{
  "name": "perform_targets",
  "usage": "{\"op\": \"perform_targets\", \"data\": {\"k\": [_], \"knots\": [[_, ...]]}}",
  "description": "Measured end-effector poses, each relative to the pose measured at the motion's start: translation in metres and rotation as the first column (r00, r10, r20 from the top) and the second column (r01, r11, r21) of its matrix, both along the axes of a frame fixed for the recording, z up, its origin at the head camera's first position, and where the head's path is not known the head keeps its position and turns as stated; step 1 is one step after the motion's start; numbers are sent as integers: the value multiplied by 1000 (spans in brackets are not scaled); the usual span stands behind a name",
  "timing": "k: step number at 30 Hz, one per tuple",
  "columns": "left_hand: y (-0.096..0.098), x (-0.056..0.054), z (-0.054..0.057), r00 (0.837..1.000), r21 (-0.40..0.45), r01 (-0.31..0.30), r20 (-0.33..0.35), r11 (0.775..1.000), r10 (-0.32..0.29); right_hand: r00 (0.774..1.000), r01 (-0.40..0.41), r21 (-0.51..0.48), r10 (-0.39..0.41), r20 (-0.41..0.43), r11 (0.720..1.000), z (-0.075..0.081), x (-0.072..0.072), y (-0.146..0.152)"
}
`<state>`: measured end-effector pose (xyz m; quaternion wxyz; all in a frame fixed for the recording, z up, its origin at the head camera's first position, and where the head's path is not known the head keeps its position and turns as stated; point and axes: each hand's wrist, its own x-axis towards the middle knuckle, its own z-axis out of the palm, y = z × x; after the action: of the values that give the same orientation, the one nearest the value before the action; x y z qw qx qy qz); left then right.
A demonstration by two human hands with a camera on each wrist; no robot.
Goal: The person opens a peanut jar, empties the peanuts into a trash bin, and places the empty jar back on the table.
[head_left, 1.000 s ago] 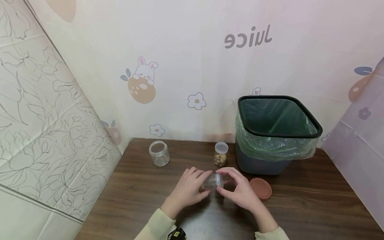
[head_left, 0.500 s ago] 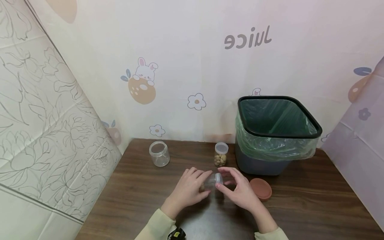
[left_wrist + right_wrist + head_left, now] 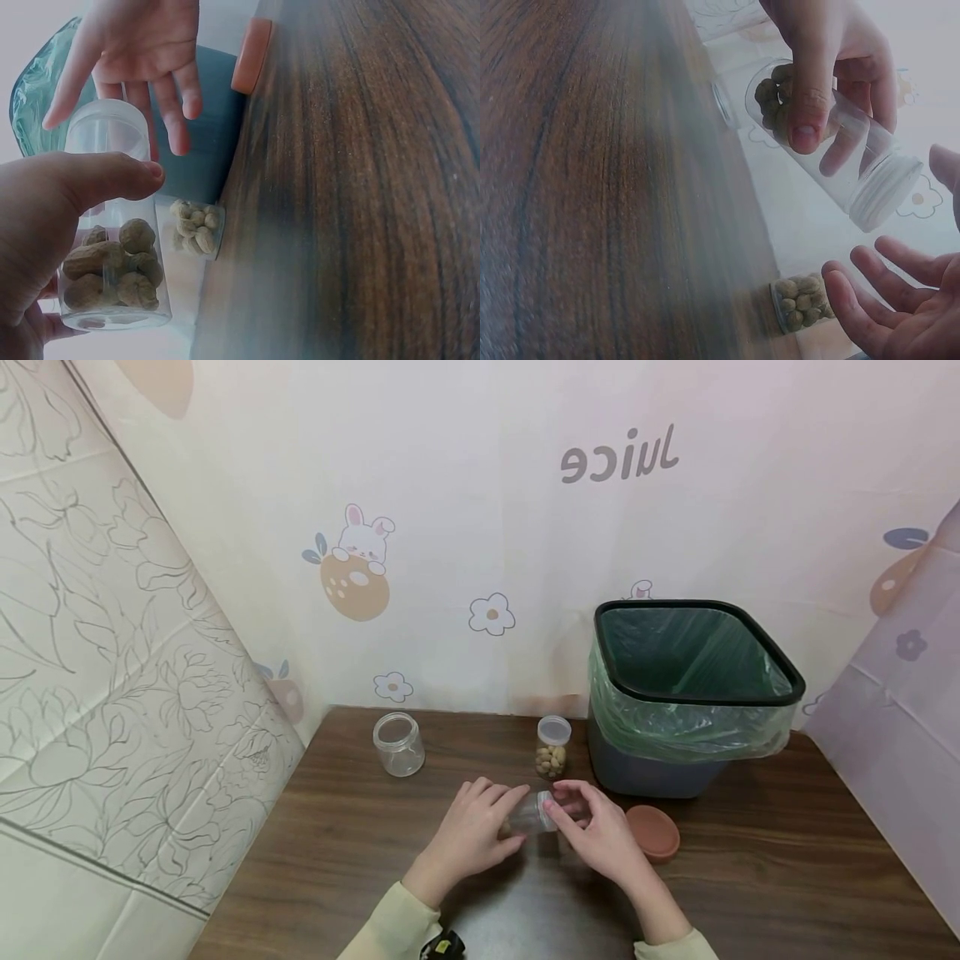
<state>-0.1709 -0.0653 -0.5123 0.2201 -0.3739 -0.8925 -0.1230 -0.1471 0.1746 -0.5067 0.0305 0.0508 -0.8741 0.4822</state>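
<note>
My left hand (image 3: 472, 827) grips a clear plastic jar (image 3: 109, 210) with its thumb across the jar's side. Unshelled peanuts (image 3: 112, 266) lie at the jar's bottom end, and a translucent lid (image 3: 886, 191) caps the other. In the head view the jar is tilted, lid toward the right. My right hand (image 3: 596, 831) hovers around the lid end, fingers spread and loosely bent, with a gap to the lid in the right wrist view. Behind the hands stands a second lidded jar (image 3: 553, 732) holding nuts (image 3: 551, 762).
An open clear jar (image 3: 399, 745) stands at the back left of the wooden table (image 3: 322, 860). A reddish-brown round lid (image 3: 652, 832) lies by the right hand. At the back right is a bin (image 3: 660, 774) with a green liner (image 3: 697, 731).
My right hand's fingers have come away from the lid and shifted slightly right. The left hand and the jar in it have stayed in place.
</note>
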Motion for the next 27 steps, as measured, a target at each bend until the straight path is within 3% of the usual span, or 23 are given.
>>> {"op": "perform_targets", "data": {"k": [27], "knots": [[-1,1,1,1000,0,-8,6,1000,8,998,2,-1,-2,63,1000,-2,0,-4]]}}
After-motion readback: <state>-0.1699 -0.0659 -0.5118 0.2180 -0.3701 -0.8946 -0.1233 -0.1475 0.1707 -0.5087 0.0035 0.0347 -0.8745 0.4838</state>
